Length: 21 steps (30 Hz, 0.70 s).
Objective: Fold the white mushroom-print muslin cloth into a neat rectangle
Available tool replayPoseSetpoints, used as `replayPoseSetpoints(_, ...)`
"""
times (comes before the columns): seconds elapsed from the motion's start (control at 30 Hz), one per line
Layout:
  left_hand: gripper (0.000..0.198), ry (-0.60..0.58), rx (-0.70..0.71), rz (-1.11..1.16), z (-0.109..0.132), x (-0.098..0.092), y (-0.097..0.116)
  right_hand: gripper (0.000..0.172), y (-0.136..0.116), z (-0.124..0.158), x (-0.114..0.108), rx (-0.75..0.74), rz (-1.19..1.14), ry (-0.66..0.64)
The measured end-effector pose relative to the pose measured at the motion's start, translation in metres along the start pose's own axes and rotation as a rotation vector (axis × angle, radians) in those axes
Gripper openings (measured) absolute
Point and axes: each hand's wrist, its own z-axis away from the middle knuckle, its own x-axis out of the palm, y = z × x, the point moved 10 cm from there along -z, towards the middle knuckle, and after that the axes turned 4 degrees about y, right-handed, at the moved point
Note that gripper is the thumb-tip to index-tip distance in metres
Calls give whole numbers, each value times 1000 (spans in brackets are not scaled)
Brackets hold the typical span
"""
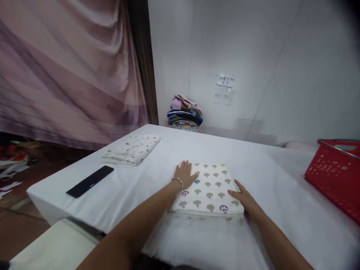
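Observation:
A folded white cloth with a mushroom print (209, 191) lies flat near the front of the table. My left hand (184, 175), a bracelet at its wrist, rests with spread fingers on the cloth's left edge. At the right edge is my right hand (244, 198), its fingers apart and the thumb reaching over the fabric. Neither hand grips the cloth. Most mushrooms are grey-beige, with a few coloured ones among them.
On the white-covered table (197, 146) lie another folded patterned cloth (132, 149) and a dark flat slab (90, 181). A red basket (334, 176) stands at the right. Folded fabrics (185, 114) are stacked behind the table, by the wall. A pink curtain (75, 67) hangs at left.

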Motion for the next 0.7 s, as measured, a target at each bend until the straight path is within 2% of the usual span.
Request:
replayPoseSetpoints(0.17,72,23,2,50,-1,0,-6,104,-3,-2,3,23,-32,-14)
replayPoseSetpoints(0.3,66,55,-43,232,-1,-7,-20,102,-5,-2,3,7,-104,10)
replayPoseSetpoints(0.43,63,111,-142,437,15,-9,-44,98,-6,1,5,-20,-150,25)
replayPoseSetpoints(0.53,67,117,-194,521,33,-6,-53,96,-10,2,7,-34,-138,30)
replayPoseSetpoints(0.63,68,118,-250,589,51,-8,-55,91,-32,4,11,-100,-49,44)
replayPoseSetpoints(0.7,66,106,-266,659,60,-12,-51,86,-63,5,12,-187,85,76)
